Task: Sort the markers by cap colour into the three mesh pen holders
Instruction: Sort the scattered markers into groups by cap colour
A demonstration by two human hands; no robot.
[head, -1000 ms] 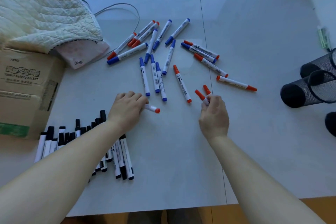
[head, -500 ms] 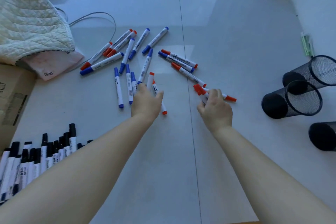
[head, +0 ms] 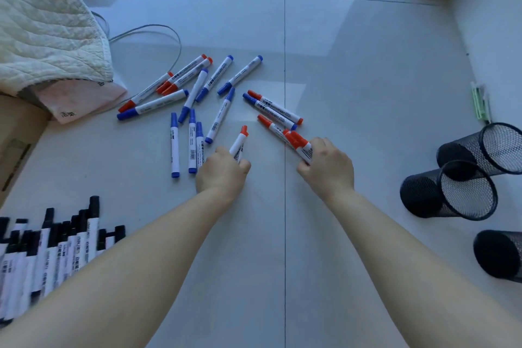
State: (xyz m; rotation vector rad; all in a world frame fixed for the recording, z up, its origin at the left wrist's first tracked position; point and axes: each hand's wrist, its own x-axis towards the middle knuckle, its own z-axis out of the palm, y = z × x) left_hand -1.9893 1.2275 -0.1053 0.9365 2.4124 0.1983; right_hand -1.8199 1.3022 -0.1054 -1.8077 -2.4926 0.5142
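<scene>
Red-capped and blue-capped markers (head: 217, 85) lie scattered on the pale tiled floor ahead of me. My left hand (head: 223, 172) grips red-capped markers (head: 240, 140) that point away from me. My right hand (head: 327, 164) holds a bunch of red-capped markers (head: 299, 144), caps to the upper left. Black-capped markers (head: 56, 243) lie in a row at the lower left. Three black mesh pen holders lie on their sides at the right: one far (head: 485, 150), one in the middle (head: 449, 192), one near (head: 500, 257).
A quilted cream cloth (head: 42, 31) and a cardboard box (head: 17, 133) sit at the left. A grey cable (head: 158, 31) loops behind the markers. A green-and-white object (head: 480, 102) lies by the right wall (head: 491, 22).
My left hand has picked red-capped markers up from the floor. My right hand has gathered another red-capped marker into its bunch. The view has shifted forward and left.
</scene>
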